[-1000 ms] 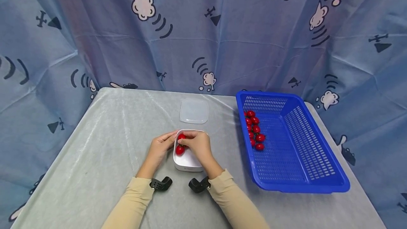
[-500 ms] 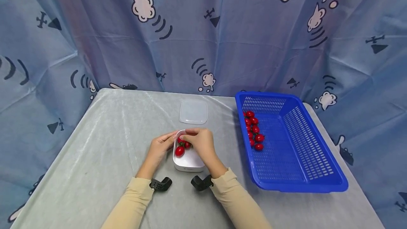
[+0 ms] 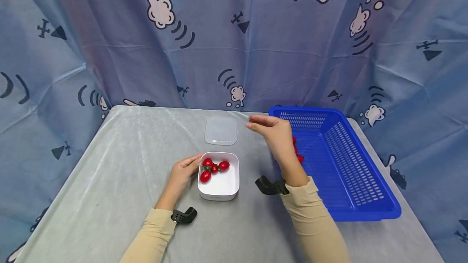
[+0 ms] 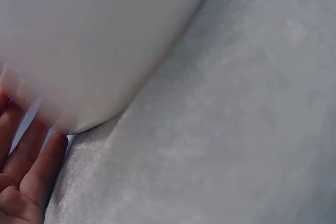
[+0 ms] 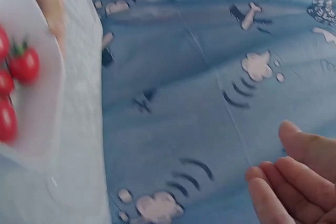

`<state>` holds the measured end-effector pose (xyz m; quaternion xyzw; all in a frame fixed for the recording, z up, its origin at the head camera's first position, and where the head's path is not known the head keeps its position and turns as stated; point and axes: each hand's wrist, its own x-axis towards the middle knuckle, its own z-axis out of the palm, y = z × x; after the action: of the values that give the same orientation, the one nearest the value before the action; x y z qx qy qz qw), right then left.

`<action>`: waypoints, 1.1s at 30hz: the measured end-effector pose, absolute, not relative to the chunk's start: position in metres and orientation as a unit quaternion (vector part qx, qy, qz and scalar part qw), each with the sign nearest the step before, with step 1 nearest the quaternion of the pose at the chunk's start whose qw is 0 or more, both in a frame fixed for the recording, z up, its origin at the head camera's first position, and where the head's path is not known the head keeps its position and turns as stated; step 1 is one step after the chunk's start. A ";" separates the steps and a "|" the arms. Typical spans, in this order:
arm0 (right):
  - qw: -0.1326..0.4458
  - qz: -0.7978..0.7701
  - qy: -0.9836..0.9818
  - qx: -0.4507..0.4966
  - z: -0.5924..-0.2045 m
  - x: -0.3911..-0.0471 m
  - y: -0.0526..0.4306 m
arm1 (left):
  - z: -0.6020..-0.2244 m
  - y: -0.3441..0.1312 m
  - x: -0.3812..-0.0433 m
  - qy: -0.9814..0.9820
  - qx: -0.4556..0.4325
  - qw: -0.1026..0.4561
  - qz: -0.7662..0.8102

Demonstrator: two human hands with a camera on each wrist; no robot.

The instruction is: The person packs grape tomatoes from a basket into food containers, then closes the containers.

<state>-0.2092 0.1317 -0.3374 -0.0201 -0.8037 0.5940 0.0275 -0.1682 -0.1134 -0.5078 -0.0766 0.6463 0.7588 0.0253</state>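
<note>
Several red cherry tomatoes lie in the left and back part of a square white box. My left hand is at the box's left side; in the left wrist view its fingers reach out straight against the white wall. Raised between the box and a blue basket, my right hand holds nothing. In the right wrist view its fingers are loosely bent and the thumb stands apart. More cherry tomatoes in the basket are partly hidden behind this hand.
A clear square lid lies flat on the table behind the box. The high-walled basket takes up the table's right side. A blue patterned curtain hangs along the table's back edge.
My right hand has let go of a cherry tomato in the box, then moved up and right towards the basket. The left hand has stayed at the box.
</note>
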 end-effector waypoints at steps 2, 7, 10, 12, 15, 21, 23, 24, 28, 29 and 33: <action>0.034 0.585 -0.810 -0.027 -0.331 -0.213 0.145 | -0.507 -0.114 -0.168 0.647 -0.072 0.027 0.759; 0.032 0.561 -0.826 -0.039 -0.322 -0.224 0.179 | -0.504 -0.115 -0.168 0.658 -0.065 0.027 0.750; 0.025 0.563 -0.825 -0.031 -0.326 -0.235 0.199 | -0.503 -0.115 -0.169 0.663 -0.070 0.025 0.745; 0.020 0.559 -0.829 -0.027 -0.333 -0.242 0.213 | -0.503 -0.115 -0.170 0.667 -0.072 0.025 0.741; 0.008 0.538 -0.843 -0.031 -0.346 -0.251 0.231 | -0.504 -0.115 -0.170 0.664 -0.069 0.028 0.744; -0.026 0.537 -0.842 -0.045 -0.371 -0.261 0.256 | -0.506 -0.114 -0.168 0.648 -0.070 0.031 0.758; -0.030 0.548 -0.834 -0.055 -0.378 -0.264 0.262 | -0.507 -0.114 -0.168 0.647 -0.069 0.031 0.759; -0.031 0.553 -0.830 -0.061 -0.381 -0.265 0.265 | -0.508 -0.114 -0.168 0.647 -0.069 0.031 0.759; -0.036 0.544 -0.834 -0.083 -0.394 -0.268 0.276 | -0.508 -0.113 -0.168 0.644 -0.069 0.029 0.761; -0.039 0.536 -0.839 -0.088 -0.397 -0.269 0.278 | -0.509 -0.113 -0.168 0.644 -0.067 0.029 0.762; -0.045 0.511 -0.852 -0.103 -0.409 -0.273 0.285 | -0.509 -0.114 -0.168 0.641 -0.065 0.029 0.764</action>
<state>-0.2728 0.2849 -0.4092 -0.1030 -0.8522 0.5110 -0.0453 -0.1685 -0.1144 -0.5089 -0.0650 0.6409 0.7643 0.0292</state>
